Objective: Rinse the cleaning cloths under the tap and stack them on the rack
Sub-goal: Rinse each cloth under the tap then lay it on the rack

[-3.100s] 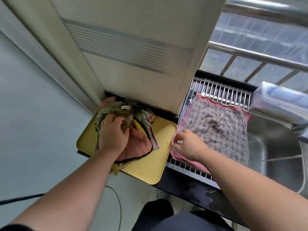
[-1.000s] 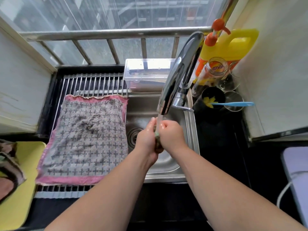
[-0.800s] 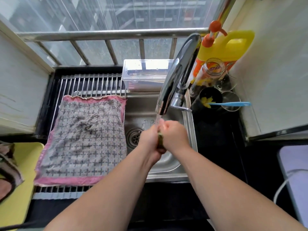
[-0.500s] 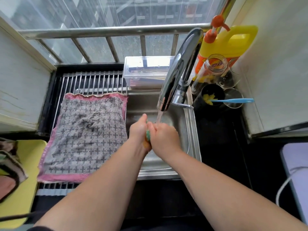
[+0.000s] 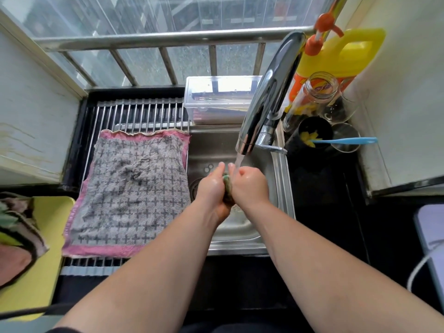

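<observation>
Over the steel sink point(image 5: 280, 179), my left hand point(image 5: 211, 186) and my right hand point(image 5: 249, 186) press a bunched green cloth point(image 5: 227, 186) between them. Water runs from the chrome tap point(image 5: 266, 99) onto my right hand and the cloth. My right hand's fingers curl round the cloth; my left hand's fingers lie nearly straight against it. Most of the cloth is hidden between the palms. A grey cross-patterned cloth with a pink border point(image 5: 132, 191) lies flat on the wire rack point(image 5: 134, 114) left of the sink. More cloths point(image 5: 16, 227) sit piled on a yellow tray point(image 5: 45, 272) at the far left.
A clear plastic box point(image 5: 216, 102) stands behind the sink. Right of the tap are a yellow detergent jug point(image 5: 336, 56), a glass jar point(image 5: 314, 92), cups and a blue brush point(image 5: 346, 140). A white panel point(image 5: 28, 111) walls off the left; a window railing point(image 5: 168, 39) runs behind.
Three seconds ago my hands were at the tray and the rack; since then both hold the green cloth under the running tap, rubbing it, shifting slightly back and forth.
</observation>
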